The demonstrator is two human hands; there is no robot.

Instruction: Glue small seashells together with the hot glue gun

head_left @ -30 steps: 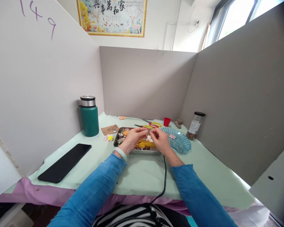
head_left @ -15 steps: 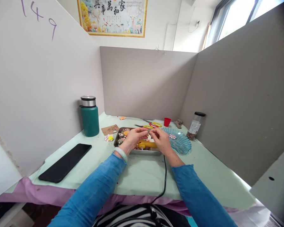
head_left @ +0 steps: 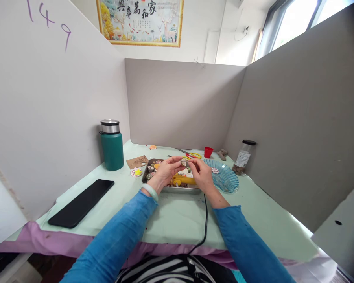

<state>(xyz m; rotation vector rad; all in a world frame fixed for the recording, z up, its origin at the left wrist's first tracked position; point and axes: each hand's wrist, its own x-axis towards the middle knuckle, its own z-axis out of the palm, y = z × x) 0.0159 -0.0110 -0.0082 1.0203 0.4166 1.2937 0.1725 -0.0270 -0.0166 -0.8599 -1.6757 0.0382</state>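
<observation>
My left hand [head_left: 166,171], with a pale bangle at the wrist, pinches a small roundish shell-like piece [head_left: 184,162] between thumb and fingertips. Close at its right side, my right hand [head_left: 202,173] has its thumb and fingers pressed together; whether they grip the piece or something tiny is hidden. Both hands are above a metal tray [head_left: 181,190] of small mixed decorative pieces. A yellow glue gun [head_left: 184,180] lies across the tray, partly behind my right hand. From there a black cord [head_left: 207,220] runs down over the table's front edge.
Beyond the tray are scissors [head_left: 194,155] and a red cup [head_left: 208,152]. A blue scalloped plate [head_left: 225,177] and a lidded jar [head_left: 244,157] stand right. On the left are a green bottle [head_left: 112,151], a black phone-like slab [head_left: 82,203] and a brown card [head_left: 137,162]. Grey panels surround the table.
The small piece has turned and shows more of its face between my fingers. My right hand has shifted slightly to the right; my left hand stays nearly in place.
</observation>
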